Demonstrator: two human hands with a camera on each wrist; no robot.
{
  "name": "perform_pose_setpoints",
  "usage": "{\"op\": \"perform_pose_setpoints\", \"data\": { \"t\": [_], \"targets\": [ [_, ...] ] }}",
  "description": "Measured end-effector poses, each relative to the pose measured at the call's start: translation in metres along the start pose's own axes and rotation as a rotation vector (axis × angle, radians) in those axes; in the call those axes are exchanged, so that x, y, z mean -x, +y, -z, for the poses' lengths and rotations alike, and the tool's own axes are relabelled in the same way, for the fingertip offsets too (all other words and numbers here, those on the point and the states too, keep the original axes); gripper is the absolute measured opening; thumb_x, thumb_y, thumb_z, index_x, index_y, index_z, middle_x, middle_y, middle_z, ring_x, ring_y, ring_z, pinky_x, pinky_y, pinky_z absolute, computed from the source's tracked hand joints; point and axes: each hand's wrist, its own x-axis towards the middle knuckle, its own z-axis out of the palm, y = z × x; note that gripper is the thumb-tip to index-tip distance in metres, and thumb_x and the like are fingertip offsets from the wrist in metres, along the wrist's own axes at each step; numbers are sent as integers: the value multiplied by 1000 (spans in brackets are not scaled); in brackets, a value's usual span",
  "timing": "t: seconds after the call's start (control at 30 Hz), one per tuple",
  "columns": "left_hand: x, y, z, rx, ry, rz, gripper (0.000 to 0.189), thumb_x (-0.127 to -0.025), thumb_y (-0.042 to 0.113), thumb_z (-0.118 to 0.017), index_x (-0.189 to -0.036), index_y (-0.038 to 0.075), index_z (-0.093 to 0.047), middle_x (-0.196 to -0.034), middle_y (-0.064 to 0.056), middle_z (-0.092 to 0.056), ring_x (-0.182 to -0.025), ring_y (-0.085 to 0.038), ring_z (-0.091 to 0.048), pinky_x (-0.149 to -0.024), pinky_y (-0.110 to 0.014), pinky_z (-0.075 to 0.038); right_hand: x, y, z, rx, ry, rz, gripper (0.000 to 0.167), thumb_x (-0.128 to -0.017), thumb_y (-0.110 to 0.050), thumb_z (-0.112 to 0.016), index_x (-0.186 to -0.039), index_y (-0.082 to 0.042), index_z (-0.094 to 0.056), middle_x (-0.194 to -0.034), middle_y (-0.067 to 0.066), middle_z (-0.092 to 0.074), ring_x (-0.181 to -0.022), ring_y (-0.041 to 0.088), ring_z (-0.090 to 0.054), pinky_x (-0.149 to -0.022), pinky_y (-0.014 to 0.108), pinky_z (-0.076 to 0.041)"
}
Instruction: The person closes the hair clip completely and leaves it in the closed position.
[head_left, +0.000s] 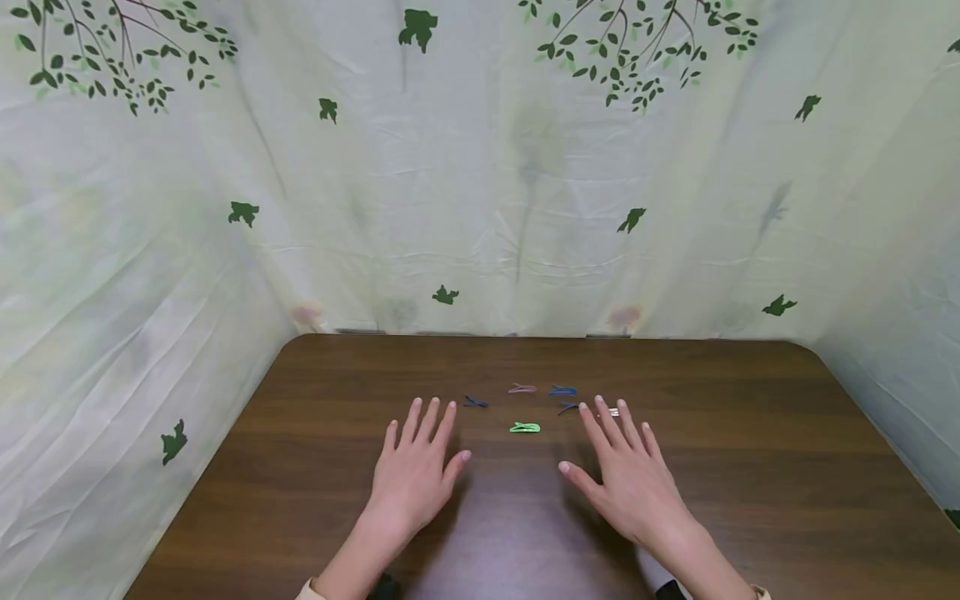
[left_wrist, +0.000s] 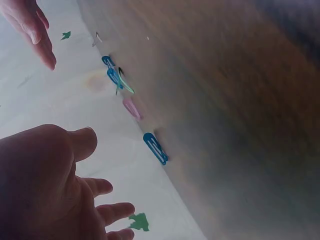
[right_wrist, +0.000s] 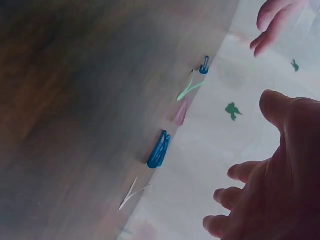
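Note:
Both hands hover over the brown table with fingers spread and straight, holding nothing. To the left is my left hand [head_left: 412, 483], its fingertips near a dark blue snap hair clip [head_left: 476, 402]. On the other side, my right hand [head_left: 633, 487] has its fingertips close to a second blue clip [head_left: 567, 407] and partly covers a white hair clip [head_left: 614, 412]. Between the hands lies a green hair clip [head_left: 525, 427], bent open in the right wrist view. Farther back are a pink hair clip [head_left: 522, 388] and a third blue clip [head_left: 562, 390].
The wooden table [head_left: 750, 500] reaches back to a pale hanging cloth [head_left: 480, 167] printed with leaves and branches. More of this cloth hangs along the left and right sides.

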Motion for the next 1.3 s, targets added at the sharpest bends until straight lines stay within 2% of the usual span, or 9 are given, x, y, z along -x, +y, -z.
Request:
{"op": "perform_pose_setpoints", "data": {
  "t": [0.23, 0.67, 0.83, 1.03, 1.2, 1.3],
  "targets": [
    [-11, -3, -2, 3, -16, -2, 67, -101, 50, -45, -155, 14, -30, -159, -13, -27, -148, -32, -12, -113, -59, -17, -14, 1, -5, 4, 7, 26, 80, -95, -63, -48, -156, -15, -27, -162, 8, -16, -148, 32, -6, -114, 59, -9],
    [-32, -7, -6, -10, -10, -54, 66, -101, 51, -46, -154, 15, -34, -156, -13, -32, -147, -34, -17, -112, -59, -19, -35, 4, -20, -1, 17, 72, 76, -96, -60, -49, -155, -14, -31, -162, 6, -17, -148, 31, -10, -114, 59, -12],
    [-38, -9, -11, 18, 11, -103, 63, -100, 49, -49, -153, 16, -37, -155, -10, -35, -146, -32, -20, -112, -58, -21, -40, 3, -24, -28, 33, 105, 71, -97, -56, -51, -153, -16, -36, -160, 6, -24, -147, 29, -16, -115, 56, -14],
    [-44, -8, -14, 97, 35, -172, 58, -98, 42, -58, -148, 14, -46, -152, -8, -41, -145, -29, -25, -112, -56, -23, -47, 0, -29, -70, 73, 188, 61, -98, -45, -57, -148, -12, -46, -153, 10, -40, -141, 32, -33, -113, 55, -21],
    [-49, -7, -17, 163, 81, -256, 52, -94, 33, -66, -139, 10, -55, -144, -8, -51, -140, -30, -36, -110, -55, -28, -52, 1, -30, -113, 99, 250, 53, -97, -34, -62, -143, -9, -51, -144, 12, -50, -133, 33, -44, -111, 55, -27],
    [-51, -6, -18, 231, 101, -283, 45, -93, 27, -68, -133, 8, -60, -137, -8, -57, -135, -30, -42, -108, -52, -32, -55, 1, -32, -144, 108, 273, 49, -96, -28, -65, -140, -8, -54, -138, 11, -56, -129, 31, -49, -108, 54, -33]
  ]
}}
